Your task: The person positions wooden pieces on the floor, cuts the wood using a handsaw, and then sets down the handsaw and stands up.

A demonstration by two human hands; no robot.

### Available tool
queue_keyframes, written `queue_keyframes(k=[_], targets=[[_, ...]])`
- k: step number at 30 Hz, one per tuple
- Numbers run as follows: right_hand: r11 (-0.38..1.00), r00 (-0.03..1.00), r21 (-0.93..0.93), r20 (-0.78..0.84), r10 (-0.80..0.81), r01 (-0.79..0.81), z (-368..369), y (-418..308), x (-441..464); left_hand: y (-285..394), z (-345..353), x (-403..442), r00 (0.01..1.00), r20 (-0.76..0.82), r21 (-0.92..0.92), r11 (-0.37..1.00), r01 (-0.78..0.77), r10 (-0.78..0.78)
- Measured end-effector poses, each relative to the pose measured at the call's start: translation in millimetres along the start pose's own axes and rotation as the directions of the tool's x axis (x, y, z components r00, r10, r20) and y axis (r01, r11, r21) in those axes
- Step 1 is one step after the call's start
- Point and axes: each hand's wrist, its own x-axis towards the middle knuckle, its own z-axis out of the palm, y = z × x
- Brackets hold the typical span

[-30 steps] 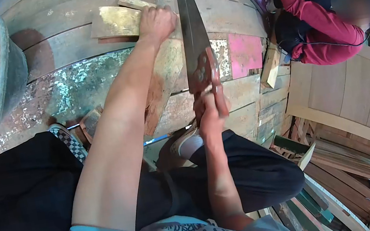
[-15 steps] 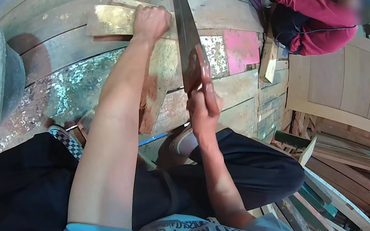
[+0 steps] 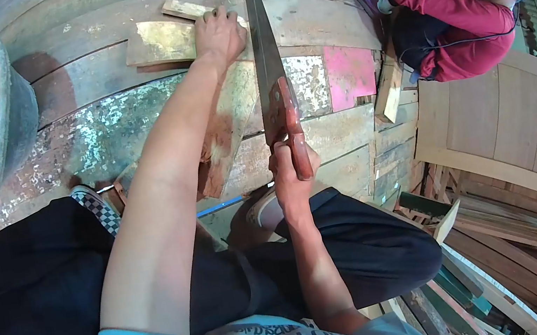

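My left hand (image 3: pixel 220 36) is closed over the right end of a pale wood block (image 3: pixel 162 42), its fingers curled down onto the wood. A narrow wood strip (image 3: pixel 185 9) lies just behind that block and reaches under my fingers. My right hand (image 3: pixel 293 167) grips the reddish-brown handle of a hand saw (image 3: pixel 266 47). The blade points away from me, a little to the right of my left hand. Another board (image 3: pixel 223 129) with a rough reddish end lies below my left wrist.
A grey basin (image 3: pixel 8 119) holding scraps stands at the left. A person in a red top (image 3: pixel 449 16) crouches at the upper right, near a wood block (image 3: pixel 389 92). Wooden panels (image 3: pixel 498 118) and stacked boards (image 3: pixel 502 249) fill the right side. A pink patch (image 3: pixel 350 73) marks the floor.
The saw and my right hand have shifted slightly left and toward me. My left hand stays on the block, its fingers a little more spread. The other person's head and arm have moved.
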Motion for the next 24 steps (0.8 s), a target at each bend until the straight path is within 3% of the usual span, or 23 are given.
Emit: queue_keyframes(k=[1, 2, 4, 8, 12, 15, 17, 18, 21, 24], targets=[[1.0, 1.0, 0.003, 0.016, 0.015, -0.015, -1, 1, -1, -2, -1, 1, 0.993, 0.116, 0.039, 0.999, -0.016, 0.012], [1.0, 1.0, 0.002, 0.018, 0.019, -0.019, -2, 0, -3, -2, -2, 2, 0.993, 0.12, 0.04, 0.999, -0.014, 0.009], [0.999, 1.0, -0.046, 0.023, -0.004, 0.005, -6, -7, -12, 1, -11, 9, 0.926, 0.378, 0.03, 1.0, 0.005, -0.016], [0.997, 0.998, -0.061, 0.008, -0.055, 0.055, -12, -6, -20, -1, -7, 9, 0.947, 0.321, -0.008, 1.0, -0.005, 0.008], [0.993, 0.998, -0.103, 0.031, -0.05, 0.053, 3, 14, 22, 2, -15, 12, 0.911, 0.413, 0.008, 1.0, -0.008, 0.004], [0.999, 0.995, -0.024, 0.1, 0.029, -0.026, 3, 17, 20, 3, -21, 13, 0.896, 0.444, -0.012, 1.0, 0.005, 0.001], [0.992, 0.998, -0.12, -0.06, 0.022, -0.029, 1, -1, -8, 0, -19, 16, 0.923, 0.384, -0.037, 0.999, -0.006, 0.02], [0.992, 0.999, -0.122, -0.049, 0.022, -0.028, 3, -4, -4, 0, -19, 13, 0.941, 0.337, -0.07, 0.997, -0.017, 0.039], [0.999, 0.997, 0.008, -0.063, -0.051, 0.051, 10, 1, 10, 0, -17, 13, 0.934, 0.352, -0.054, 0.997, -0.048, 0.064], [0.984, 0.995, 0.15, -0.022, 0.096, -0.092, 10, 19, 32, 2, -15, 14, 0.921, 0.39, -0.041, 0.999, 0.003, 0.014]])
